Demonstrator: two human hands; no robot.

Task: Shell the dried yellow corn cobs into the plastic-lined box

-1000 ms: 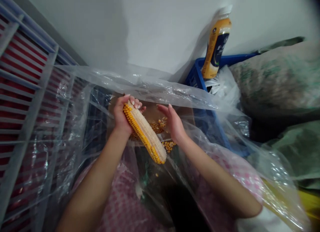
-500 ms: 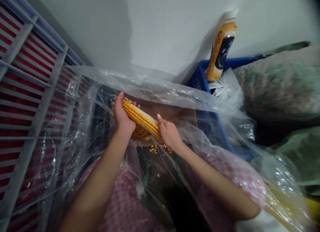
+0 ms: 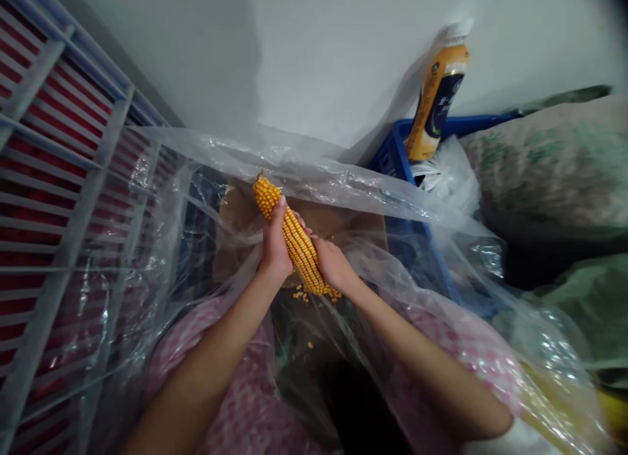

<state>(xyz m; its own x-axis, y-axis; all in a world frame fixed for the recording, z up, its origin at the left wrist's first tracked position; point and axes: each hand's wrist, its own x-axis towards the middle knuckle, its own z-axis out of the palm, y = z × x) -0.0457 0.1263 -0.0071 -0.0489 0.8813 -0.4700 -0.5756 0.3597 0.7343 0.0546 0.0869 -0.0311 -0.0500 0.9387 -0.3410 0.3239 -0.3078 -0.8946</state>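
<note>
A yellow corn cob is held between both hands, its pointed tip leaning up and left. My left hand is closed around its middle, with the thumb lying along the kernels. My right hand grips the right side near the lower end; its fingers are partly hidden behind the cob. Loose corn kernels lie just under the cob on the clear plastic sheet. Behind the hands, inside the plastic, shows a brown cardboard surface.
On the left stands a slatted plastic crate with red behind its bars. A blue crate at the right holds an orange bottle and a white plastic bag. Filled sacks rest farther right. A pale wall rises behind.
The cob has turned steeper, its tip now up beyond my left hand. My left hand has slid from the far end to the middle, closer to my right hand, and the bare white strip is turned out of view.
</note>
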